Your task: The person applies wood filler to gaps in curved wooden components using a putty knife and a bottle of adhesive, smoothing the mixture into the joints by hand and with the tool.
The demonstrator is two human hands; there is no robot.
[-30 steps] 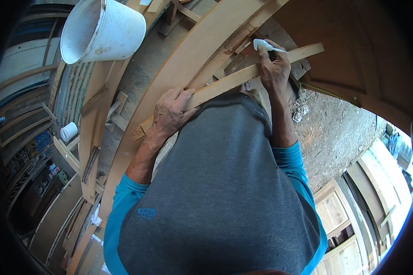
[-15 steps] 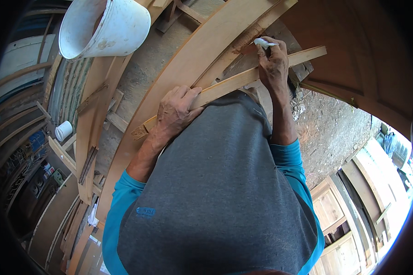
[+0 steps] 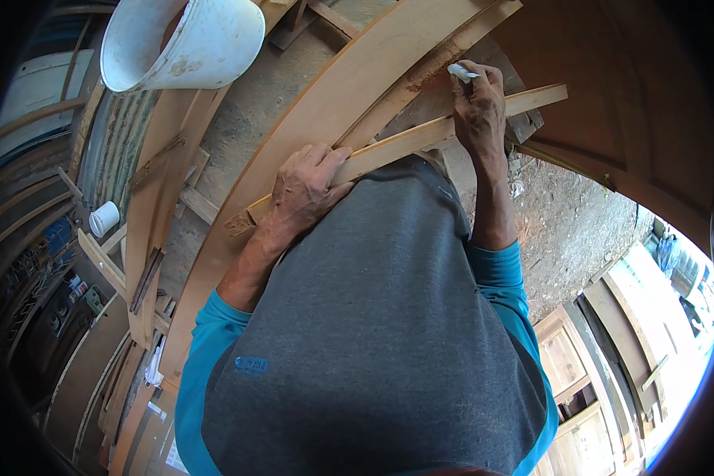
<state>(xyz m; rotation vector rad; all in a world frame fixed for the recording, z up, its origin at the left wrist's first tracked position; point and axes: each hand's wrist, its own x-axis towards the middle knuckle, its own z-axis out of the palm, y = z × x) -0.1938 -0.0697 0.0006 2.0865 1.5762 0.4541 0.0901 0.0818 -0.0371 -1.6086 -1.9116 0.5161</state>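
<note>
A long, thin wooden strip (image 3: 401, 146) is laid slantwise in front of the body, its long side running from low on the left up to the far right. Its left part is gripped by the left hand (image 3: 308, 178), with fingers curled over it and the thumb held near the closer edge. A small white object (image 3: 462, 73), too small to be named, is pinched in the nearly closed fingers of the right hand (image 3: 481, 115). That hand is placed over the strip, nearer the right end; whether the wood is touched by it cannot be told. A wide wooden board (image 3: 325, 95) is crossed by the strip's left part.
</note>
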